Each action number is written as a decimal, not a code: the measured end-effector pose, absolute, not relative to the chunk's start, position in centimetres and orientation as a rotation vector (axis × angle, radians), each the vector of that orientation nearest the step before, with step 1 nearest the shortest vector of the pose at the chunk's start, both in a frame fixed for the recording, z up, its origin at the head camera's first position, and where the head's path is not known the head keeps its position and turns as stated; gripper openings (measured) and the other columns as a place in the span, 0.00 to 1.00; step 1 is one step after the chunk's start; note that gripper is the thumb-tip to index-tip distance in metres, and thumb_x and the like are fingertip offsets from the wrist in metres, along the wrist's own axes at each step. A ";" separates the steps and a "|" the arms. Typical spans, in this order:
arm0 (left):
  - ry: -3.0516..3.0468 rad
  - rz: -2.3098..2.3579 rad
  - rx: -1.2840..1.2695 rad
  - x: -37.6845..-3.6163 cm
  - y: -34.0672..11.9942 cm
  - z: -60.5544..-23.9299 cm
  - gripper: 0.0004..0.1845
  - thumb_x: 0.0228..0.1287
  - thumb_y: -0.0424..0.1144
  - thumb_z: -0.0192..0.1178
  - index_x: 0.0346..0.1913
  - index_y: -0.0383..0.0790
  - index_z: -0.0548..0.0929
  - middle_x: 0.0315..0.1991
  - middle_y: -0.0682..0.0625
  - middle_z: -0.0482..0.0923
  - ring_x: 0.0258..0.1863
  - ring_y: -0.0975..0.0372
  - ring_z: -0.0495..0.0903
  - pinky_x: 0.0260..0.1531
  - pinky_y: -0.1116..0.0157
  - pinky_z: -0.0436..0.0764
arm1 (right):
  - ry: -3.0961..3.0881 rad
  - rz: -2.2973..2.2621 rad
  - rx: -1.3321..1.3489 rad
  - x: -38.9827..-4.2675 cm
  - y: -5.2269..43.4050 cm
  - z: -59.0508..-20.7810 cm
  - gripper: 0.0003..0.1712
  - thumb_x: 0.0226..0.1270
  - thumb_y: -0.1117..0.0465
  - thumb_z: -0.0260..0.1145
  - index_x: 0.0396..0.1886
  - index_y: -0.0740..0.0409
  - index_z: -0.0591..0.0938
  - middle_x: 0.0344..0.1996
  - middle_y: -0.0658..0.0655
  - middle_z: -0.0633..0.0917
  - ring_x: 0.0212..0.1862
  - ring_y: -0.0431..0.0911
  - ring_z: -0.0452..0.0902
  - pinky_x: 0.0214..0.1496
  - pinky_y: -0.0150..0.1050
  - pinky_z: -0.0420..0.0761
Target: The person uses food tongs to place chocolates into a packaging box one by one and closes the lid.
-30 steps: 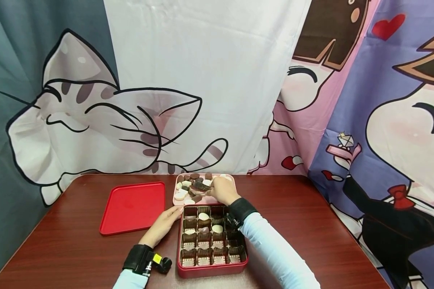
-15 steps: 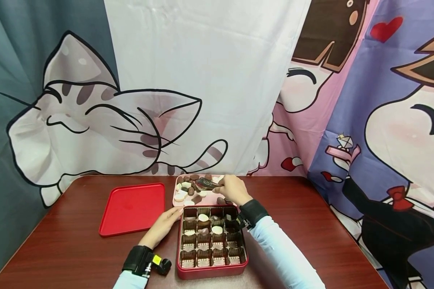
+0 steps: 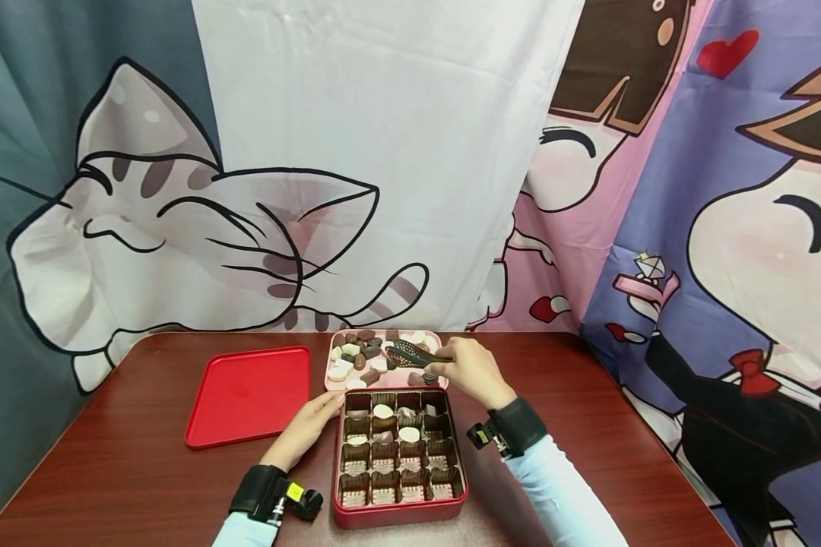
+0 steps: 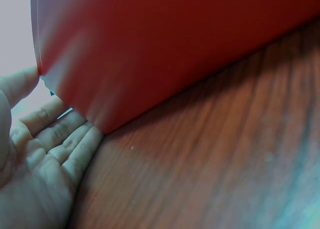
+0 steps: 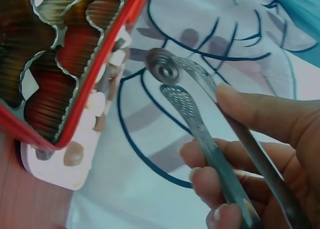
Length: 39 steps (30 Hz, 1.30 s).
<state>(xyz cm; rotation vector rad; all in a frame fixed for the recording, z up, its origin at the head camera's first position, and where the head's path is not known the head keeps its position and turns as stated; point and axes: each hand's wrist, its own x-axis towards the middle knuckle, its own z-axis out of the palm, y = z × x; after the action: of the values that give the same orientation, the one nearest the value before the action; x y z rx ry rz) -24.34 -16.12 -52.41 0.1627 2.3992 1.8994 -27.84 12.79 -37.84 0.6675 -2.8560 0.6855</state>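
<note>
Head view shows the right hand [image 3: 470, 370] pinching metal tongs [image 3: 410, 355], tips apart and empty, over the pink tray [image 3: 383, 358] of loose chocolates near the table's [image 3: 588, 425] far edge, while the left hand [image 3: 308, 427], fingers straight, rests against the red compartment box's [image 3: 397, 513] far left corner, red lid [image 3: 249, 393] lying beside.

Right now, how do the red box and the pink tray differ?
The red box is nearer the person and split into brown paper-cup cells, most of them unfilled; the pink tray behind it holds a loose heap of chocolates. The left hand touches the box's corner; the right hand holds tongs over the tray. Both hold dark and white chocolates.
</note>
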 end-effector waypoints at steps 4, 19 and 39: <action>2.403 1.894 0.180 -24.3 -16.1 -52.4 0.25 0.83 0.44 0.50 0.70 0.27 0.74 0.65 0.34 0.79 0.68 0.42 0.76 0.71 0.46 0.70 | -2.856 0.684 0.645 -26.3 13.9 -37.4 0.04 0.61 0.58 0.77 0.31 0.53 0.92 0.24 0.47 0.78 0.26 0.41 0.67 0.29 0.35 0.65; 2.428 1.877 0.166 -24.2 -16.1 -52.3 0.25 0.84 0.44 0.49 0.70 0.27 0.75 0.65 0.34 0.79 0.68 0.42 0.76 0.72 0.46 0.69 | -2.972 0.670 0.581 -22.3 18.3 -36.7 0.10 0.58 0.57 0.79 0.38 0.55 0.93 0.23 0.45 0.76 0.27 0.40 0.67 0.30 0.36 0.66; 2.431 1.889 0.165 -24.2 -16.1 -52.3 0.23 0.83 0.43 0.50 0.67 0.29 0.77 0.61 0.37 0.82 0.64 0.48 0.79 0.66 0.58 0.74 | -3.048 0.741 0.524 -22.0 20.1 -37.3 0.13 0.56 0.55 0.80 0.39 0.56 0.93 0.24 0.45 0.77 0.29 0.41 0.69 0.32 0.37 0.66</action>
<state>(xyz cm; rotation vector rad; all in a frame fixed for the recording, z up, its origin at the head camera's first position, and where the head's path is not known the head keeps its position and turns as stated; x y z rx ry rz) -24.18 -16.15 -52.30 0.1654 2.4309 1.8892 -22.00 20.07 -37.27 0.5245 -3.0476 0.7405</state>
